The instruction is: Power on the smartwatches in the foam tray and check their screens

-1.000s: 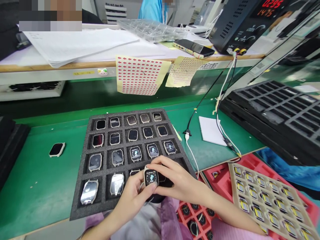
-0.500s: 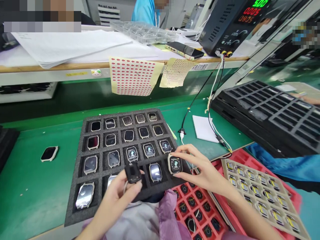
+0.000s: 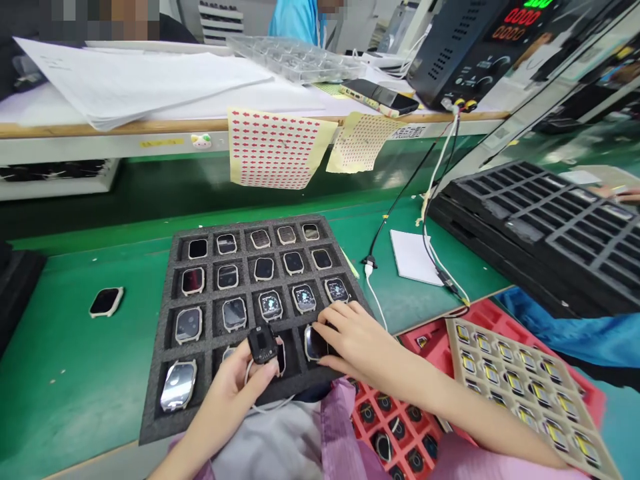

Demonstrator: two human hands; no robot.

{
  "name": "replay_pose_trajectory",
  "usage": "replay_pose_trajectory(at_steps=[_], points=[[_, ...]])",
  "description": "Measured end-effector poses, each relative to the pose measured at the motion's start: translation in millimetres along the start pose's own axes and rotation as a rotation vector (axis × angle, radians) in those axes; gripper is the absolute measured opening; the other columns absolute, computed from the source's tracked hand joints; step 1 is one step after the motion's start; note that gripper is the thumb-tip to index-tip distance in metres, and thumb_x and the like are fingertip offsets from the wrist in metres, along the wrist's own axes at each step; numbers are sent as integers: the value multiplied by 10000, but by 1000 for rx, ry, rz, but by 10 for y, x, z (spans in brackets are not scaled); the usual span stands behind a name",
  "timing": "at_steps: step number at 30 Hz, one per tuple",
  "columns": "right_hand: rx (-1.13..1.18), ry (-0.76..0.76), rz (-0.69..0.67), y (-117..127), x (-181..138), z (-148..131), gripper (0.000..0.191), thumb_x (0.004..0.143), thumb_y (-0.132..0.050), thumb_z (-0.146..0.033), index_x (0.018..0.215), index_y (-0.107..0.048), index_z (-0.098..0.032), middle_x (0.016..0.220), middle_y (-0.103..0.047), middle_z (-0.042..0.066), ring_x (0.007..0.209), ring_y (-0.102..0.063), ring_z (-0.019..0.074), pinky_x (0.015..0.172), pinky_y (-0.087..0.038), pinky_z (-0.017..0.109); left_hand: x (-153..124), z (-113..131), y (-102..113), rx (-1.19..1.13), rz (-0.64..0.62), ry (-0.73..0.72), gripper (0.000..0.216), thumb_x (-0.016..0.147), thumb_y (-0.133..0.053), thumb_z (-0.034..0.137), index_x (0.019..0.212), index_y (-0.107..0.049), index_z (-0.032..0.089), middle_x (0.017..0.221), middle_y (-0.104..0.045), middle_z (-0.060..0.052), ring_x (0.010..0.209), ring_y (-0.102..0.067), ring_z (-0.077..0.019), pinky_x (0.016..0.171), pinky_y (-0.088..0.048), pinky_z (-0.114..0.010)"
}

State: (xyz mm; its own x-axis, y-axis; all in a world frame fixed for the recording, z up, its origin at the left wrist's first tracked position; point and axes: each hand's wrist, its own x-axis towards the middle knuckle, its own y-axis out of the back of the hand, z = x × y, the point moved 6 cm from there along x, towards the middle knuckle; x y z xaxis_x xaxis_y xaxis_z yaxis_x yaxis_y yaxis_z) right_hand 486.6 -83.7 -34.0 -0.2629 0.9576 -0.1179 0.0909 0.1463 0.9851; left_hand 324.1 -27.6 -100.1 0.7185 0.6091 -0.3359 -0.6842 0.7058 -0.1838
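Note:
A black foam tray with a grid of pockets lies on the green bench, and most pockets hold a smartwatch body. My left hand pinches a small black cabled module above the tray's front row. My right hand reaches into the front row at the right, its fingers closing round a watch body that sits in a pocket. Three watch screens in the row behind are lit.
A loose watch body lies on the green mat at left. A red tray and a tan tray of small parts sit at the right front. Black empty trays, cables, a white pad and sticker sheets lie beyond.
My right hand put the lit watch down at the tray's right and moved left onto another watch in the front row. My left hand took the black module off that watch and holds it.

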Motion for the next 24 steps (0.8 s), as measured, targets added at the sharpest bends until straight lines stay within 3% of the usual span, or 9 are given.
replay_pose_trajectory(at_steps=[4, 9, 11, 14, 17, 20, 24], points=[[17, 23, -24, 23, 89, 31, 347, 737, -777, -418, 907, -646, -145, 924, -537, 78, 900, -492, 270, 710, -420, 364, 55, 42, -83, 13, -76, -20, 257, 871, -584, 349, 1074, -575, 191, 861, -578, -12, 678, -452, -115, 680, -399, -232], [176, -52, -5, 19, 77, 98, 288, 725, -780, -300, 935, -661, -141, 965, -535, 89, 930, -508, 274, 792, -443, 414, 71, 68, -150, 37, -120, 0, 296, 859, -598, 280, 1138, -530, 207, 878, -555, 5, 612, -375, -89, 584, -335, -215], [290, -85, 40, 51, 27, 134, 306, 721, -767, -236, 991, -654, -146, 1088, -527, 113, 1032, -506, 286, 878, -441, 438, 65, 80, -146, 5, -138, 7, 310, 858, -597, 269, 1153, -525, 208, 908, -559, 1, 598, -362, -81, 565, -318, -214], [486, -65, 142, 148, -49, 125, 340, 759, -717, -198, 1079, -610, -158, 1346, -400, 133, 1216, -437, 279, 1015, -396, 419, 49, 101, -166, -27, -218, 37, 342, 821, -642, 254, 1144, -549, 193, 919, -581, -11, 617, -401, -83, 567, -327, -211], [595, 52, 281, 255, -44, -24, 422, 799, -674, -181, 1195, -530, -153, 1386, -378, 147, 1226, -452, 252, 1012, -426, 382, 30, 133, -195, -67, -289, 26, 473, 753, -719, 279, 1187, -555, 185, 919, -600, -29, 731, -509, -133, 661, -408, -235], [487, 167, 360, 287, 70, -254, 414, 838, -615, -163, 1232, -501, -109, 1274, -511, 173, 1150, -514, 266, 961, -467, 422, 23, 134, -180, -58, -268, -4, 554, 731, -737, 339, 1226, -552, 175, 881, -614, -38, 802, -557, -184, 744, -458, -287], [313, 193, 290, 246, 260, -415, 357, 828, -543, -81, 1185, -540, -63, 1123, -620, 171, 1006, -581, 275, 878, -510, 448, 45, 130, -108, 35, -124, -72, 408, 810, -641, 385, 1151, -612, 165, 787, -626, -33, 809, -570, -206, 803, -470, -326]])
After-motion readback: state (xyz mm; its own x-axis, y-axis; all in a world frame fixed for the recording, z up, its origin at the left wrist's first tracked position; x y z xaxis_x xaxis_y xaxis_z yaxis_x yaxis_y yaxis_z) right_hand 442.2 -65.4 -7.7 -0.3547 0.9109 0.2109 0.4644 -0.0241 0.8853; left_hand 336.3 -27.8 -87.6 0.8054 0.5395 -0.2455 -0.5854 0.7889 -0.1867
